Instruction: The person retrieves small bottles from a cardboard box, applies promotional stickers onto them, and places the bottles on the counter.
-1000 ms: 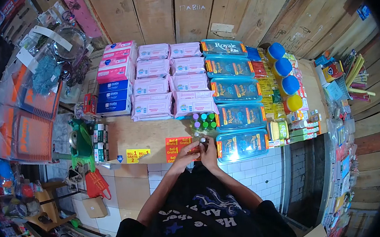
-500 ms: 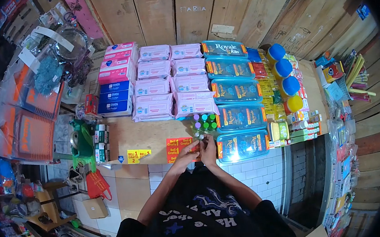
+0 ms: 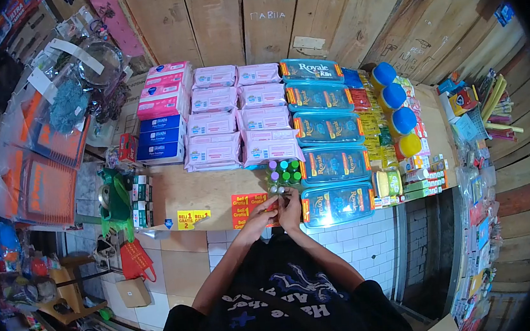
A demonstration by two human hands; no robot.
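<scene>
The left hand (image 3: 261, 217) and the right hand (image 3: 291, 211) are found close together at the front edge of the table (image 3: 215, 183), fingers partly curled; what is gripped by either cannot be told. Pale-capped bottles (image 3: 281, 190) are noted at the fingertips, directly before a cluster of green bottles (image 3: 286, 175). The cluster is flanked on the right by blue packs (image 3: 335, 165), and a red sign (image 3: 241, 209) is seen beside the left hand.
</scene>
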